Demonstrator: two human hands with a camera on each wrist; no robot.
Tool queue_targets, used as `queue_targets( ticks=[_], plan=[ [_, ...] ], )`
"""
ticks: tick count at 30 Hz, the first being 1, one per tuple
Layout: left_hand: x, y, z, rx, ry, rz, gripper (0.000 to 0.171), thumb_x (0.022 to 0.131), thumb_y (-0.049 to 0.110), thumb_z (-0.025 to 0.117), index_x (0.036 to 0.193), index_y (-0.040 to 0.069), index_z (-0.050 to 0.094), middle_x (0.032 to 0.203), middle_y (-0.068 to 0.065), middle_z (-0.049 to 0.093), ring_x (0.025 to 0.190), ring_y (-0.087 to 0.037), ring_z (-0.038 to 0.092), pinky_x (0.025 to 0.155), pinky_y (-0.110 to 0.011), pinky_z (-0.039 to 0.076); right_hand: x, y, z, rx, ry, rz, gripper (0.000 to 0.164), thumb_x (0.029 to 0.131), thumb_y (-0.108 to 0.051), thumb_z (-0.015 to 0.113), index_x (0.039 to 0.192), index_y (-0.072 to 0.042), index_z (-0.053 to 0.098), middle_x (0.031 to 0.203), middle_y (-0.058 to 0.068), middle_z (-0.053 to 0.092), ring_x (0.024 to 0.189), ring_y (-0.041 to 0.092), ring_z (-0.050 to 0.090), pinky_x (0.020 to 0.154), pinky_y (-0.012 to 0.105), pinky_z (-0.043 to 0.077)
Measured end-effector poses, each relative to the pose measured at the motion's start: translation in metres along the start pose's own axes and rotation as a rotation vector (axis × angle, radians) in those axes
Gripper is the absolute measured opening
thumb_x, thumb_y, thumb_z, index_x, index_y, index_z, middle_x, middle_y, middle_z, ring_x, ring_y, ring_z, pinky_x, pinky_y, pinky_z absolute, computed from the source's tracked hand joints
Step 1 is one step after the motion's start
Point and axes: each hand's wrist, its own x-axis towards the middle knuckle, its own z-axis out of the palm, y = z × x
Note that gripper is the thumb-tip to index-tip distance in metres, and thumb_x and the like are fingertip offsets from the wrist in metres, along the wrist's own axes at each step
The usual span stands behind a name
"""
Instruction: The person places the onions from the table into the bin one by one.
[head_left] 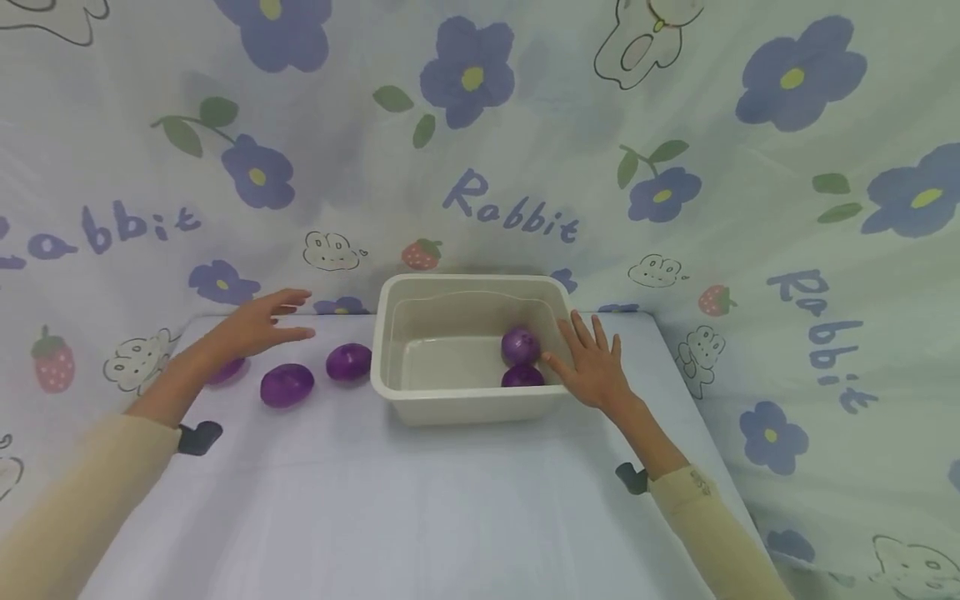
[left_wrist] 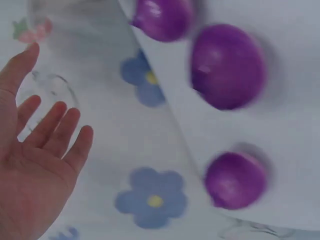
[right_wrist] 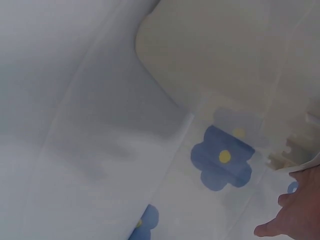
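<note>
My left hand [head_left: 258,323] is held over the table's left side, fingers apart and nothing in them. Below it lie three purple onions: a middle onion [head_left: 287,385], an onion beside the bin [head_left: 349,362], and a far-left onion [head_left: 227,372] partly hidden by my forearm. In the left wrist view the palm [left_wrist: 37,175] shows bare, apart from the onions. My right hand [head_left: 596,367] spreads its fingers at the right rim of a cream plastic bin [head_left: 480,407]; whether it touches the rim I cannot tell. Inside, at the right end, sit a paler onion [head_left: 520,346] and a darker onion [head_left: 522,376].
A white cloth covers the table [head_left: 420,508]. Behind it hangs a curtain [head_left: 525,150] printed with flowers, rabbits and strawberries, close to the bin's back. Dark wrist mounts [head_left: 199,437] show beneath both forearms.
</note>
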Motion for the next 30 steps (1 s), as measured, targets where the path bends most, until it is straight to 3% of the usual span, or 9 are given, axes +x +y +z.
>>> queue_targets(
  ticks=[7,14,19,25,30],
  plan=[
    [-0.046,-0.054,0.005,0.115,0.025,-0.124,0.076,0.093,0.035,0.070,0.144,-0.010,0.037,0.140,-0.041,0.039,0.126,-0.060,0.038,0.100,-0.071,0.033,0.000,-0.001,-0.001,-0.012,-0.006,0.025,0.087,0.099,-0.065,0.037,0.160,-0.007,0.016,0.166,0.013,0.010,0.150,0.040,-0.002,0.111,0.072,-0.003],
    [-0.069,-0.079,0.020,0.055,0.029,-0.176,0.075,0.093,0.035,0.070,0.143,-0.011,0.038,0.143,-0.043,0.032,0.128,-0.065,0.027,0.097,-0.077,0.028,-0.003,-0.003,-0.003,0.004,-0.006,0.044,0.091,0.098,-0.065,0.038,0.159,-0.003,0.012,0.165,0.015,0.011,0.150,0.041,-0.003,0.110,0.073,-0.005],
    [-0.068,-0.080,0.036,0.009,0.031,-0.164,0.075,0.092,0.032,0.072,0.142,-0.013,0.038,0.143,-0.044,0.032,0.128,-0.064,0.030,0.098,-0.075,0.031,-0.002,-0.002,-0.003,-0.011,0.003,0.051,0.090,0.098,-0.065,0.038,0.160,-0.004,0.013,0.165,0.015,0.012,0.150,0.042,0.001,0.110,0.074,-0.002],
    [-0.062,-0.081,0.053,0.007,0.031,-0.151,0.077,0.091,0.031,0.074,0.142,-0.013,0.037,0.141,-0.043,0.036,0.125,-0.062,0.038,0.092,-0.071,0.042,-0.002,-0.003,-0.005,-0.034,0.003,0.073,0.090,0.096,-0.067,0.041,0.160,-0.008,0.016,0.165,0.012,0.017,0.149,0.043,0.006,0.111,0.073,0.005],
    [-0.059,-0.078,0.062,0.018,0.039,-0.143,0.078,0.089,0.030,0.076,0.141,-0.014,0.038,0.140,-0.043,0.037,0.123,-0.063,0.039,0.094,-0.071,0.041,-0.002,-0.003,-0.005,-0.026,-0.021,0.082,0.090,0.096,-0.068,0.040,0.160,-0.009,0.014,0.165,0.011,0.016,0.149,0.042,0.005,0.111,0.073,0.006]
  ],
)
